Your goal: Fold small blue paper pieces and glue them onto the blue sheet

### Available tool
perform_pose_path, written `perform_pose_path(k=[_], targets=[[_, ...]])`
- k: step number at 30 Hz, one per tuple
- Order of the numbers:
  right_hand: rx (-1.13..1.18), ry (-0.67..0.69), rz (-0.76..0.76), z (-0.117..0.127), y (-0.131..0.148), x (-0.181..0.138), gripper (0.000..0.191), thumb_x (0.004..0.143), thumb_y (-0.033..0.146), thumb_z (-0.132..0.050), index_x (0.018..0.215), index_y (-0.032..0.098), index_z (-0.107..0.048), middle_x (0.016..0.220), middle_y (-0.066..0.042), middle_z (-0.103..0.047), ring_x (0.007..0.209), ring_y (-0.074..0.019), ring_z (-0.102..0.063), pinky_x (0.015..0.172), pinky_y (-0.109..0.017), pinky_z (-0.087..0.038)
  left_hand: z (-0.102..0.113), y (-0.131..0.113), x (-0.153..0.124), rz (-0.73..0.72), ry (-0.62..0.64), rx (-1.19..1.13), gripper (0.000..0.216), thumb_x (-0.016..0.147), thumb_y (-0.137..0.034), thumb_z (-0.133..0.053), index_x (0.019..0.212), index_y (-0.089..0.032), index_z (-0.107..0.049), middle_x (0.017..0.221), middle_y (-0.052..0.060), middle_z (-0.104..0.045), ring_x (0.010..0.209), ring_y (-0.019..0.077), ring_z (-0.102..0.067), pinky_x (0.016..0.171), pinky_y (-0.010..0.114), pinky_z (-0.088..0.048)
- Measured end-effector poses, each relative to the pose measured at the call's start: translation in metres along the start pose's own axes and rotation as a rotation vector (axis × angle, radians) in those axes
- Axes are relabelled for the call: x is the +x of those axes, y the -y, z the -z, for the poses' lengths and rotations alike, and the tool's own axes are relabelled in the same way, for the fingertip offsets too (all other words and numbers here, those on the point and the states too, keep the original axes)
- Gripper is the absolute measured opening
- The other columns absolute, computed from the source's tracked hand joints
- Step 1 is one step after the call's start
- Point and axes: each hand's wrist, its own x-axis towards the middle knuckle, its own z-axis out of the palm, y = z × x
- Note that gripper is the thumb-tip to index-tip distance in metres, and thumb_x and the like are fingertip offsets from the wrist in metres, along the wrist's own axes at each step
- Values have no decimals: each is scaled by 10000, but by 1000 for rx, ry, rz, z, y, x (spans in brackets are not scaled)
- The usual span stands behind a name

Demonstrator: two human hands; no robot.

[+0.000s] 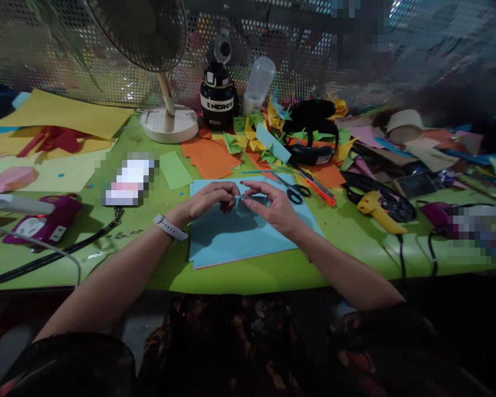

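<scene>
My left hand (214,199), with a pale band (170,227) on its wrist, meets my right hand (268,203) above a stack of blue paper sheets (223,240). The fingers of both hands pinch a small light-blue piece of paper (240,199) between them. Most of that piece is hidden by the fingertips, so its folds cannot be made out. Scissors (296,193) with black handles lie just beyond my right hand, partly on the sheets. An orange cutter knife (321,191) rests to the right of them.
Behind the sheets are orange paper (213,157) and folded paper shapes (254,138). A fan (169,125), a black bottle (217,102) and a clear cup (259,82) stand at the back. A phone (128,182) lies left; a yellow glue gun (380,212) lies right.
</scene>
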Motion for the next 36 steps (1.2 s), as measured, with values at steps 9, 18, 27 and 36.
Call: perform_pose_path(k=[9, 18, 27, 36], targets=[[-15, 23, -4, 1, 0, 0, 456, 782, 345, -755, 1208, 201, -679, 1009, -49, -695, 987, -188, -646, 986, -403, -494, -2, -1, 0, 4, -7, -5, 118, 775, -238, -548, 819, -144, -603, 611, -5, -596, 570, 121, -538, 584, 265, -417], [-32, 23, -19, 1, -1, 1, 470, 779, 377, -762, 1205, 197, -680, 984, -44, -696, 976, -192, -647, 980, -401, -489, -2, 1, 1, 7, -2, 6, 114, 764, -233, -552, 802, -141, -609, 600, -4, -596, 579, 117, -539, 588, 253, -416], [-18, 30, -19, 1, 0, 1, 453, 776, 374, -758, 1187, 198, -685, 1006, -54, -703, 979, -193, -648, 971, -407, -498, -3, -1, 1, 12, 1, 11, 124, 759, -256, -562, 795, -145, -604, 591, -2, -600, 569, 123, -543, 584, 258, -416], [15, 37, -32, 2, 2, 2, 388, 804, 375, -708, 1145, 189, -703, 955, -48, -719, 940, -190, -659, 946, -409, -512, -4, -1, 0, 14, 2, 21, 126, 763, -252, -552, 811, -147, -600, 607, -8, -607, 578, 120, -544, 592, 260, -416]])
